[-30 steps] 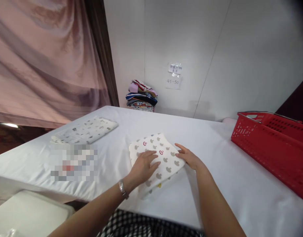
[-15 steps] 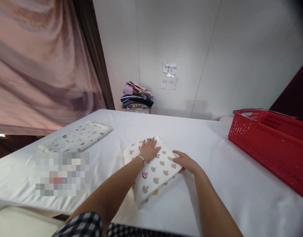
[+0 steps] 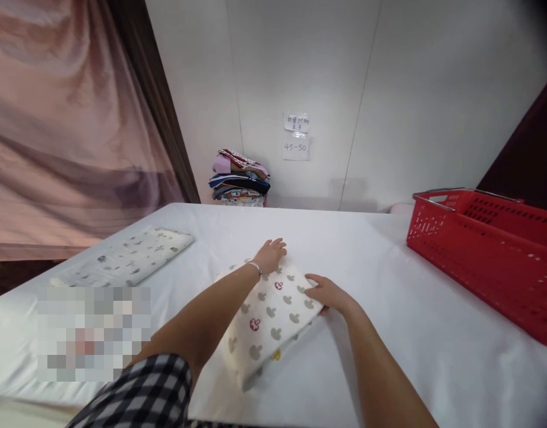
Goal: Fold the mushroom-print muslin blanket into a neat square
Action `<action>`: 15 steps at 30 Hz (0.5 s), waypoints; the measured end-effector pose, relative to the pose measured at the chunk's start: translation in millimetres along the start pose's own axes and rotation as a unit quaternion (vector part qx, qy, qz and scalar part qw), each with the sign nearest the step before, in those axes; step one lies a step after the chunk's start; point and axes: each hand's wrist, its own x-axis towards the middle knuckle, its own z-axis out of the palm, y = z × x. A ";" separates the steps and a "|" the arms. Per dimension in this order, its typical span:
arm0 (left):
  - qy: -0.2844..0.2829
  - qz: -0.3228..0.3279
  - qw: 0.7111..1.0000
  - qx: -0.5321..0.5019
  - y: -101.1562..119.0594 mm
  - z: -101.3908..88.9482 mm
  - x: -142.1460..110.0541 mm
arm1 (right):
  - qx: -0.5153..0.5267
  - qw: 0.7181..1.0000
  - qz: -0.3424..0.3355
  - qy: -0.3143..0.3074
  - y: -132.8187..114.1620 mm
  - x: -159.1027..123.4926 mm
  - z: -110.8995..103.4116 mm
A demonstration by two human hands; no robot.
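- Fingers of my L hand (image 3: 271, 254): loosely open, slightly bent and a bit apart, not clenched. Palm side down at the far corner of the cream folded cloth w/ grey mushroom-like print (image 3: 284, 312), tips reaching just past its edge. Can't tell how hard they press.
- Fingers of my R hand (image 3: 330, 294): part closed on the cloth's R corner, one digit on top, another showing under the edge, so that corner's pinched. Top finger sticks out straight, pointing L.
- Cloth: in front of me, mid-table, both hands on it. Lies at an angle, one corner twd me. Folded in a thick, soft pad; layers show along the near R edge. Print mostly grey, w/ a couple of red outlined motifs on top & a yellow one low on the near side. Far L part hidden by my forearm.
- Under it: table w/ smooth white cover (image 3: 344, 238), a few wrinkles.
- L side: flat white cloth w/ small grey-green print (image 3: 139, 255); nearer me, a pixelated patch (image 3: 92, 336), contents unclear.
- R side: red perforated plastic basket w/ metal handle (image 3: 478, 255), well apart from my R hand.
- Back: stack of folded multicolored fabrics (image 3: 240, 181) by the wall; paper sign "45-50" (image 3: 296, 147) taped up.
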 end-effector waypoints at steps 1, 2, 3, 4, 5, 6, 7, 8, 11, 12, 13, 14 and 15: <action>0.013 0.017 1.000 0.007 -3.5 0.1 0.2 | -0.001 1.000 0.000 0.001 -0.3 0.2 0.3; 0.028 0.031 0.999 0.011 -7.0 0.6 -0.4 | -0.002 1.000 0.002 0.004 -0.5 0.5 0.6; 0.044 0.042 0.998 0.011 -10.2 1.5 -1.7 | -0.004 1.000 0.004 0.007 -0.8 0.9 0.8; 0.058 0.047 0.997 0.008 -12.9 2.6 -3.6 | -0.007 1.000 0.005 0.008 -1.0 1.3 1.1; 0.068 0.045 0.997 0.000 -15.0 3.8 -5.8 | -0.010 1.000 0.004 0.007 -1.2 1.7 1.2; 0.073 0.037 0.997 -0.012 -16.3 5.0 -8.1 | -0.012 1.000 0.001 0.005 -1.3 2.0 1.3; 0.074 0.022 0.997 -0.030 -16.8 6.0 -10.2 | -0.014 1.000 -0.003 0.004 -1.4 2.2 1.4; 0.070 -0.002 0.996 -0.053 -16.6 6.7 -11.7 | -0.015 1.000 -0.006 0.004 -1.4 2.3 1.4; 0.042 -0.124 0.981 -0.141 -12.7 6.6 -11.8 | -0.023 1.000 -0.011 0.006 -1.3 2.2 1.5; 0.032 -0.165 0.972 -0.162 -11.0 5.7 -10.0 | -0.026 1.000 -0.014 0.005 -1.3 2.0 1.6; 0.024 -0.199 0.964 -0.175 -9.2 4.4 -7.4 | -0.028 0.999 -0.017 0.004 -1.3 1.8 1.7; 0.019 -0.222 0.958 -0.182 -7.4 2.8 -4.0 | -0.029 0.999 -0.020 0.003 -1.4 1.5 1.8; 0.012 -0.242 0.953 -0.181 -5.8 1.0 0.0 | -0.029 0.999 -0.021 0.003 -1.5 1.3 1.9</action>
